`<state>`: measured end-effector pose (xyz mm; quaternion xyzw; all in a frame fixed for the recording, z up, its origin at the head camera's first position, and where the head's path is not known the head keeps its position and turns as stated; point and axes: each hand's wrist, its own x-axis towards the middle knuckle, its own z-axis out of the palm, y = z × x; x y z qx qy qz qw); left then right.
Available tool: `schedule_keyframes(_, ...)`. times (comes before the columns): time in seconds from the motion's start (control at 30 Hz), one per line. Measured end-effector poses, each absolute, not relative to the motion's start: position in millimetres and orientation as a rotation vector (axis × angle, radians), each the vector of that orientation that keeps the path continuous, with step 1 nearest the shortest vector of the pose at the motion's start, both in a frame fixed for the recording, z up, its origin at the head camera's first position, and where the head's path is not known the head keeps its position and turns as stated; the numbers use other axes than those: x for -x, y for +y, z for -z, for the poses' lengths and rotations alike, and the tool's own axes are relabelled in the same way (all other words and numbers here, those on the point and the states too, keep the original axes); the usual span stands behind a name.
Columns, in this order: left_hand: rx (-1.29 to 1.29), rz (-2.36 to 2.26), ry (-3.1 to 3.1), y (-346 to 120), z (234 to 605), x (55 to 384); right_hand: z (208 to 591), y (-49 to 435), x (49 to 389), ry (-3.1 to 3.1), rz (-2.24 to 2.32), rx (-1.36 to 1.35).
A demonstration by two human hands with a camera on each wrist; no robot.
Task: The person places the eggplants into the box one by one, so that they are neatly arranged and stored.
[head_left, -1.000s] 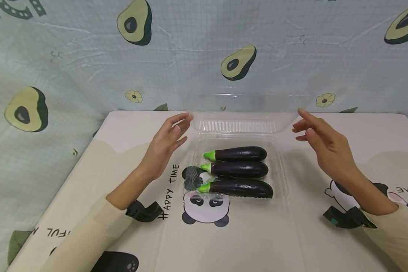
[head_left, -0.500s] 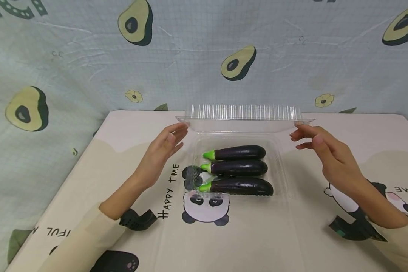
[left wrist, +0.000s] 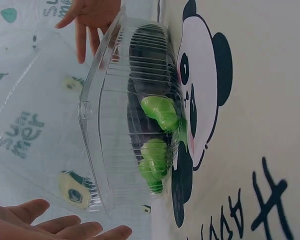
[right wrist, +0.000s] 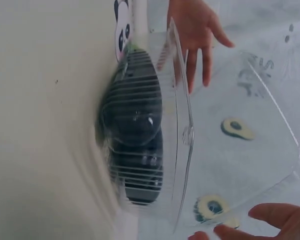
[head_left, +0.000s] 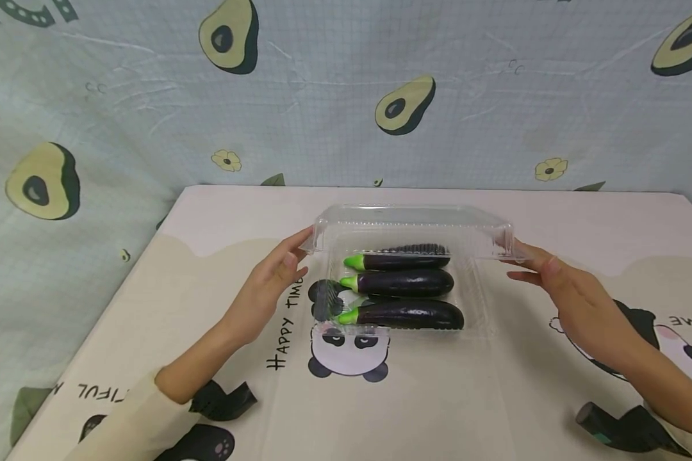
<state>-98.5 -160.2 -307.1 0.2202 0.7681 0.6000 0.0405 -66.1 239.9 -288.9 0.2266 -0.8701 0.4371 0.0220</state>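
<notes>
Three dark purple eggplants (head_left: 406,283) with green stem ends lie side by side in the base of a clear plastic clamshell box (head_left: 477,301). Its hinged clear lid (head_left: 409,215) leans forward over the farthest eggplant, well above the near rim. At the lid's left edge are the fingertips of my left hand (head_left: 268,282), fingers extended. My right hand (head_left: 579,298) touches the lid's right edge, its fingers partly behind the plastic. In the left wrist view, the raised lid (left wrist: 40,120) stands apart from the base, above the green stem ends (left wrist: 160,112).
The box stands on a pale tablecloth (head_left: 427,403) printed with pandas and lettering. Behind the table hangs a light curtain (head_left: 323,96) with avocado prints. A black device (head_left: 222,402) sits on my left wrist and another (head_left: 634,428) on my right.
The lid has swung from standing back, behind the box, to forward over the far eggplant. Both hands have come down and toward me along with it. The eggplants and base stayed put.
</notes>
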Motion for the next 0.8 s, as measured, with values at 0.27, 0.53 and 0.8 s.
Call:
schedule_keyframes(0.27, -0.702, -1.776, 2.364, -160.1, 310.1, 90.0, 291.9, 239.2, 58.6, -2.755, -1.445, -0.788)
schedule_keyframes(0.53, -0.638, -1.748, 2.347, -160.0, 310.9, 81.3, 297.4, 242.7, 55.1, -2.819, -1.380, -0.795)
schedule_keyframes(0.8, -0.533, -1.742, 2.309, -157.1, 318.2, 72.7, 300.4, 244.3, 52.7, -2.851, -1.511, -0.788)
